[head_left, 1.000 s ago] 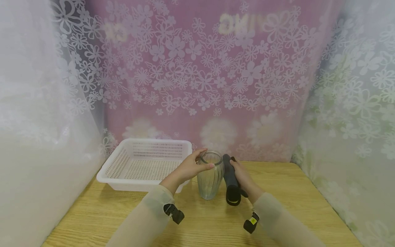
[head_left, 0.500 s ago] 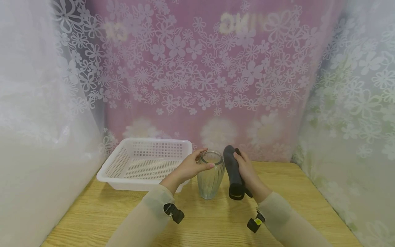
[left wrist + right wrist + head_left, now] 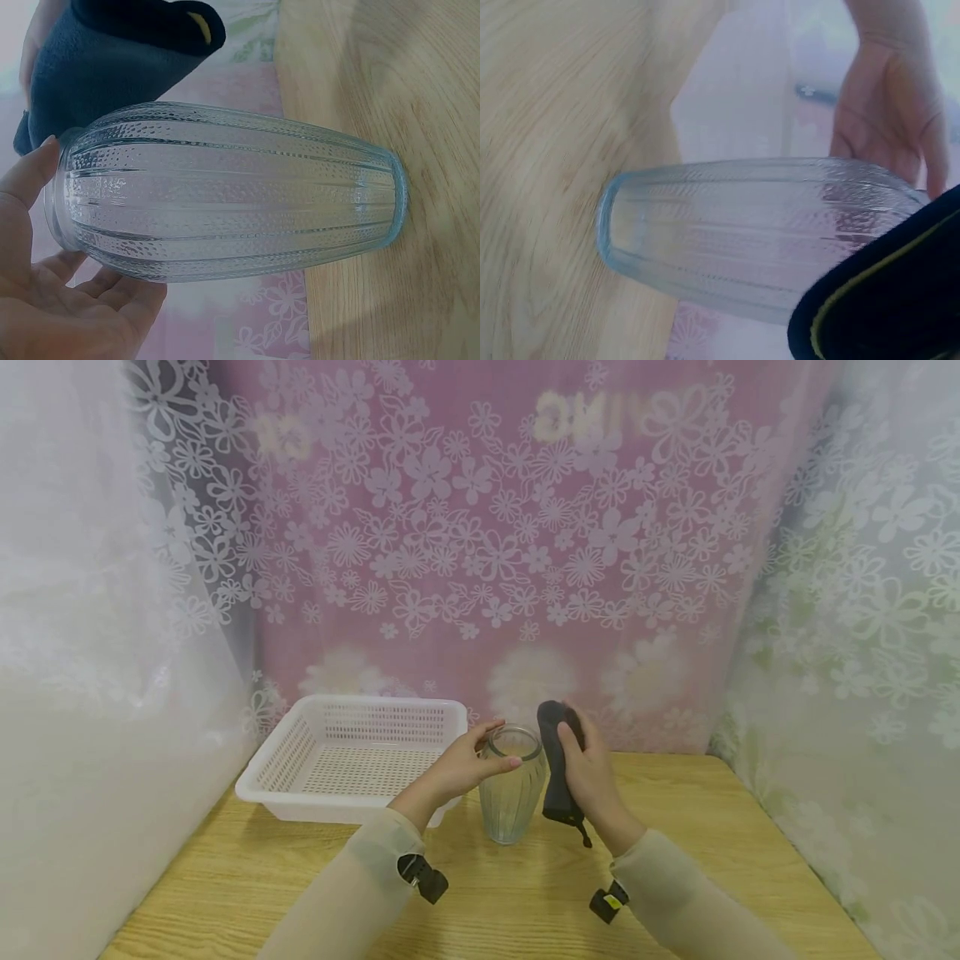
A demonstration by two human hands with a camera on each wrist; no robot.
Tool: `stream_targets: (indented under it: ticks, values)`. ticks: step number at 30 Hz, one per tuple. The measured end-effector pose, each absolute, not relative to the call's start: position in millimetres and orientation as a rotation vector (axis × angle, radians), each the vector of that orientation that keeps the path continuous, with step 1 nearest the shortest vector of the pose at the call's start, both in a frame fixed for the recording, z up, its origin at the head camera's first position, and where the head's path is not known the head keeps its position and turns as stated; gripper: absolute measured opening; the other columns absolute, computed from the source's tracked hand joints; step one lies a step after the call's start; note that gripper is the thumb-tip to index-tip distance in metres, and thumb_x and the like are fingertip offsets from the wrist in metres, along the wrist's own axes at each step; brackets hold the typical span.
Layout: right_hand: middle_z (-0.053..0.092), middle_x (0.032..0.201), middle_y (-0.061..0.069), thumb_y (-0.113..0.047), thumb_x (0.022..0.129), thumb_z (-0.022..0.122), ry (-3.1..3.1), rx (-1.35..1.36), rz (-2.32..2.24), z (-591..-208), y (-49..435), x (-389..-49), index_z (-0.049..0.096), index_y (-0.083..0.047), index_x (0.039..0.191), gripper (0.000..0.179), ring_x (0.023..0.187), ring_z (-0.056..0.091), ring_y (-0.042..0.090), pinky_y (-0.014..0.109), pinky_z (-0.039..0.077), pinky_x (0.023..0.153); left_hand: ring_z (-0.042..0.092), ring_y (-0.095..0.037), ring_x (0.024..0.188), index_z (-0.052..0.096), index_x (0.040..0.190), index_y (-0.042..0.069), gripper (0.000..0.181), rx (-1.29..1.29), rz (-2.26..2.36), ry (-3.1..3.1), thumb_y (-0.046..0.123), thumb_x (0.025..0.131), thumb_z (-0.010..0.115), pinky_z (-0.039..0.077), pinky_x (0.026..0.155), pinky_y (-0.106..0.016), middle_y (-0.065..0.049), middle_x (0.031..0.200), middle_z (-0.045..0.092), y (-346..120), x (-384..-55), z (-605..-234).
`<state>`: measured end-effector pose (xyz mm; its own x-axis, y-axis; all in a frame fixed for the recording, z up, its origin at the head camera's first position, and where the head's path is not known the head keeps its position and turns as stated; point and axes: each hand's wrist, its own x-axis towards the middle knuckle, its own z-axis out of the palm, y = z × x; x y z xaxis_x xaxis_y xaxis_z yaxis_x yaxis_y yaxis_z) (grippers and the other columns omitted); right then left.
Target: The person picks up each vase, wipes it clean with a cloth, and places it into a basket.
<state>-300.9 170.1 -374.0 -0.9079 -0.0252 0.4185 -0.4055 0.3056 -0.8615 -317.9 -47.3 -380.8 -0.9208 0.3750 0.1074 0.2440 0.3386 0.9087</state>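
Observation:
A clear ribbed glass vase [image 3: 510, 802] stands upright on the wooden table. My left hand [image 3: 459, 770] holds it near the rim, thumb on the near side and fingers round the far side. To the right of the vase, my right hand [image 3: 592, 772] grips a folded dark cloth [image 3: 555, 768], raised beside the vase's upper part. Yellow edging shows on the cloth [image 3: 900, 300] in the right wrist view, where it overlaps the vase [image 3: 720, 225] near its neck. The left wrist view has the fuzzy cloth [image 3: 105, 67] beside the vase's shoulder.
A white perforated plastic basket [image 3: 322, 810] sits on the left of the table [image 3: 697, 827], just behind my left forearm. Flower-patterned curtains [image 3: 487, 552] hang at the back and on both sides.
The right hand has lifted the dark cloth from beside the vase's body to about rim height and turned it, its lower end now narrower in view. The left hand and vase have stayed put.

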Motion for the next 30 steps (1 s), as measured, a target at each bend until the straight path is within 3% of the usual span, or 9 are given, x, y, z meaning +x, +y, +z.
stream_targets:
  ticks: [5,11,19,30]
  values:
    - [0.045,0.143,0.018,-0.023,0.108,0.045,-2.134,0.527,1.397,-384,163,-306,0.041,-0.016,0.153,0.045,0.118,0.051,0.035,0.053,0.045,0.092,0.028,-0.032,0.148,0.036,0.155,0.035,0.079,0.582,1.652,2.462,0.051,0.087,0.075,0.033,0.113,-0.057,0.0,0.161,0.032,-48,-319,-382]
    - [0.037,0.155,0.013,-0.018,0.107,0.049,-2.053,0.616,1.291,-394,154,-310,0.042,-0.018,0.153,0.047,0.119,0.052,0.035,0.055,0.05,0.086,0.027,-0.032,0.148,0.035,0.155,0.036,0.08,0.577,1.639,2.468,0.051,0.087,0.075,0.033,0.113,-0.057,0.0,0.161,0.031,-47,-318,-382]
    - [0.027,0.161,0.013,-0.019,0.106,0.049,-2.045,0.644,1.197,-403,144,-313,0.038,-0.018,0.155,0.05,0.136,0.041,0.04,0.061,0.048,0.095,0.026,-0.033,0.149,0.035,0.155,0.035,0.081,0.568,1.646,2.454,0.05,0.087,0.075,0.033,0.112,-0.058,-0.004,0.162,0.028,-48,-318,-381]
    - [0.029,0.16,0.013,-0.025,0.108,0.045,-2.097,0.549,1.269,-408,146,-321,0.038,-0.017,0.154,0.047,0.134,0.042,0.039,0.061,0.043,0.098,0.025,-0.032,0.149,0.035,0.154,0.037,0.079,0.576,1.669,2.425,0.05,0.087,0.075,0.032,0.113,-0.059,-0.002,0.162,0.029,-48,-318,-381]
